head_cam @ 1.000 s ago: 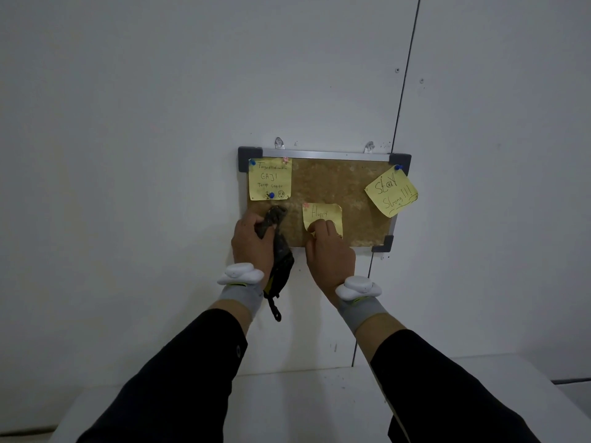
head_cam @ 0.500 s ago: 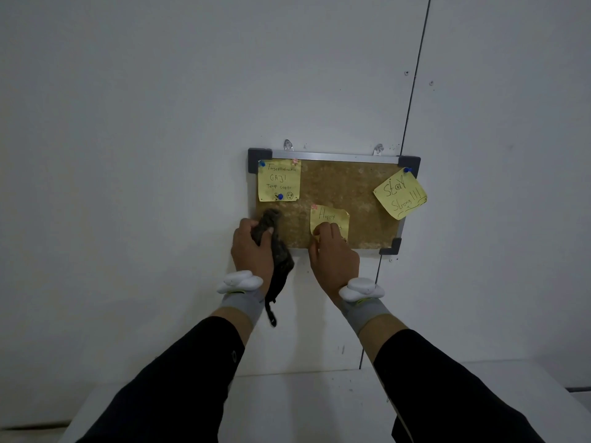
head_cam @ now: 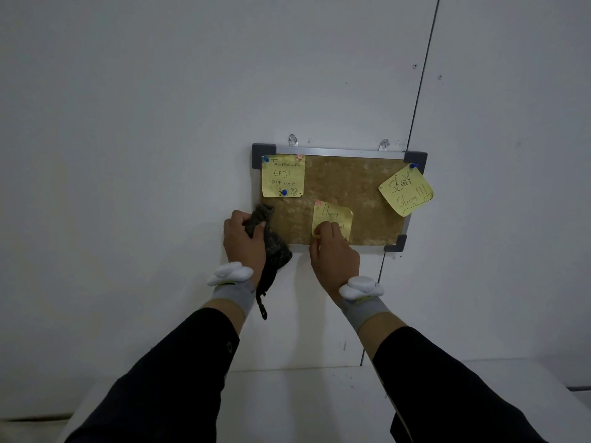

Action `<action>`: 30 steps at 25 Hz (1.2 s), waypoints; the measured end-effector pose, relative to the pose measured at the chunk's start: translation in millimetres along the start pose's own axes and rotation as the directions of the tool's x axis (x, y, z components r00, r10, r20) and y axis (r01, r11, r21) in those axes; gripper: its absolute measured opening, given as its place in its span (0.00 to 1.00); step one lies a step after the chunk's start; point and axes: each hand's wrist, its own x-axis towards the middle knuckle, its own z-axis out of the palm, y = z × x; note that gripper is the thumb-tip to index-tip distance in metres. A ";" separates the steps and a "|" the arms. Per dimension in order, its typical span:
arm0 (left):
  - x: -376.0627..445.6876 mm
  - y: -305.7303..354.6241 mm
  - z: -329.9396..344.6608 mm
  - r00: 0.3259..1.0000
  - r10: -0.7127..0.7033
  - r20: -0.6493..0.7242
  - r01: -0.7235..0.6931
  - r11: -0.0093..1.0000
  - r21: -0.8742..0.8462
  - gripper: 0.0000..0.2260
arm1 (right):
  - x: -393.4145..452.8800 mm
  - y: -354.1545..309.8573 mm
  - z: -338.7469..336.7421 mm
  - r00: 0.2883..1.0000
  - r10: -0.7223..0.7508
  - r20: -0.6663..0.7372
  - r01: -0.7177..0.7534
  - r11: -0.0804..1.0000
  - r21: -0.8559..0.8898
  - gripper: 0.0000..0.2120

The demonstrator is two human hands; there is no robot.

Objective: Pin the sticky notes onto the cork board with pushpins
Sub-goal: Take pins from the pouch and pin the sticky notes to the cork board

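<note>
A cork board point(head_cam: 351, 183) with a metal frame hangs on the white wall. A yellow note point(head_cam: 283, 177) sits at its top left, held by blue and pink pushpins. Another yellow note point(head_cam: 406, 190), tilted, hangs at the right edge under a blue pin. A third yellow note point(head_cam: 334, 214) with a pink pin at its top left corner lies at the bottom middle. My right hand point(head_cam: 332, 254) presses its fingertips against this note's lower part; any pin under them is hidden. My left hand point(head_cam: 244, 241) grips a dark cloth pouch point(head_cam: 271, 247) at the board's lower left corner.
Two small hooks point(head_cam: 292, 139) hold the board on the wall. A vertical dark seam point(head_cam: 422, 75) runs down the wall behind the board's right side. A white table top point(head_cam: 303, 398) lies below, between my dark sleeves.
The view has shifted slightly, so the board sits further right in frame. My right fingertips stay pressed on the bottom note; my left hand keeps the pouch in the same spot.
</note>
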 end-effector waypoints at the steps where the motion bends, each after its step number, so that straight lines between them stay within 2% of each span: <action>1: -3.6 -3.3 0.0 1.000 -0.008 0.007 0.008 1.000 0.005 0.09 | -0.7 1.2 0.5 1.000 -0.001 -0.002 0.001 1.000 0.000 0.08; 9: -17.7 -9.2 -2.6 0.997 -0.071 0.004 0.071 0.997 0.019 0.09 | -8.2 2.9 -5.6 1.000 0.005 -0.001 -0.005 1.000 0.007 0.08; 15: -34.4 -6.6 -22.8 0.969 -0.241 0.061 0.246 0.963 -0.108 0.06 | -19.8 -14.7 -20.7 0.992 -0.122 -0.043 0.128 0.975 0.181 0.05; 17: -36.8 -4.1 -31.7 0.960 -0.261 0.102 0.274 0.951 -0.144 0.05 | -23.8 -22.0 -21.2 0.990 -0.144 0.013 0.136 0.962 0.237 0.06; 20: -38.9 7.5 -50.3 0.930 -0.334 0.155 0.363 0.900 -0.242 0.04 | -33.5 -38.1 -26.8 0.970 -0.121 0.209 0.053 0.951 0.305 0.12; 22: -41.6 16.2 -62.3 0.863 -0.463 0.201 0.505 0.775 -0.380 0.07 | -39.7 -48.1 -31.8 0.935 -0.089 0.342 -0.039 0.936 0.349 0.19; 24: -45.5 21.1 -74.7 0.775 -0.538 0.331 0.618 0.540 -0.571 0.11 | -44.4 -55.7 -36.8 0.897 -0.063 0.437 -0.150 0.887 0.436 0.22; 26: -49.3 22.6 -89.9 0.749 -0.472 0.465 0.650 0.390 -0.652 0.17 | -48.3 -64.0 -44.6 0.866 -0.062 0.496 -0.276 0.767 0.579 0.19; 27: -51.2 24.4 -97.1 0.741 -0.420 0.523 0.666 0.364 -0.651 0.21 | -49.7 -69.0 -48.8 0.855 -0.061 0.515 -0.339 0.685 0.645 0.17; 28: -53.3 26.2 -103.2 0.738 -0.380 0.558 0.674 0.386 -0.629 0.25 | -51.3 -74.3 -53.2 0.850 -0.055 0.524 -0.387 0.609 0.693 0.14; 30: -55.6 29.8 -108.7 0.764 -0.348 0.543 0.642 0.492 -0.588 0.27 | -51.8 -82.2 -60.0 0.857 -0.032 0.514 -0.429 0.506 0.748 0.10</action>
